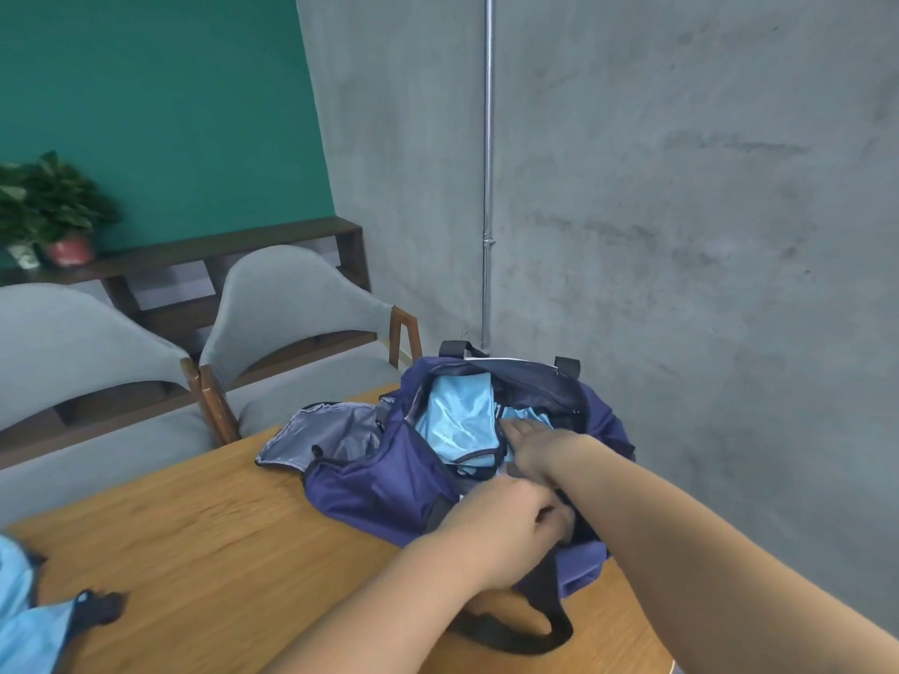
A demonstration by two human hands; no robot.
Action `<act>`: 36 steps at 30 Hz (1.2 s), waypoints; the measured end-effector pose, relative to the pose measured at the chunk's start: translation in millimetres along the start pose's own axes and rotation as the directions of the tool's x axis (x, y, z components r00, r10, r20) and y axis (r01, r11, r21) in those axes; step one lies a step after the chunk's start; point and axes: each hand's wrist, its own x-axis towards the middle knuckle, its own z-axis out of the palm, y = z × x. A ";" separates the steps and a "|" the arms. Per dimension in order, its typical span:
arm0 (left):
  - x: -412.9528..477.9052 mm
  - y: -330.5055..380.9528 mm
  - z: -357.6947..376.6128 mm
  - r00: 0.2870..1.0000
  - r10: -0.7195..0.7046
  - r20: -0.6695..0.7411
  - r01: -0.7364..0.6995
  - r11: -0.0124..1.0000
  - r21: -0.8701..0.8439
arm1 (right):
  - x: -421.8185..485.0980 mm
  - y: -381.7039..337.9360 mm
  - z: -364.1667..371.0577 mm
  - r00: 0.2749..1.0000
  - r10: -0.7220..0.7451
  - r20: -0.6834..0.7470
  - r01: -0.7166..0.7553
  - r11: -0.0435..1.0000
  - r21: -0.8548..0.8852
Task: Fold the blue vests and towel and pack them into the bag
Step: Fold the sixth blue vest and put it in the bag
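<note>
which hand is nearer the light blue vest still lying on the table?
Left. The left hand grips the bag's near edge, toward the vest at the table's left corner; the right hand reaches inside the bag, farther away.

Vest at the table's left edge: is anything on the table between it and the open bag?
Nothing visible does. The loose vest lies at the left edge, and bare wooden table runs from it to the bag. Both hands are at the bag's open top, where a packed vest already lies.

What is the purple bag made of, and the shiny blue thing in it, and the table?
Bag: looks like soft woven nylon, matte and creased. Blue vest inside: thin synthetic fabric, probably polyester, with glossy folds. Table: wood or wood veneer, with visible grain and a smooth finish.
</note>
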 end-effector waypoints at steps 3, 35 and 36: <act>13.5 -7.7 -15.0 0.974 -0.033 -0.223 0.058 0.993 0.105 | -12.4 0.4 -4.3 0.991 0.023 -0.134 -0.028 0.999 -0.036; 59.2 -71.7 -37.1 0.914 -0.362 0.185 0.242 0.850 0.468 | 6.6 -4.6 27.8 0.974 0.218 -0.068 -0.215 0.975 0.051; 59.7 -71.6 -37.8 0.913 -0.362 0.185 0.239 0.846 0.477 | 8.0 -7.2 22.7 0.974 0.221 -0.060 -0.219 0.975 0.033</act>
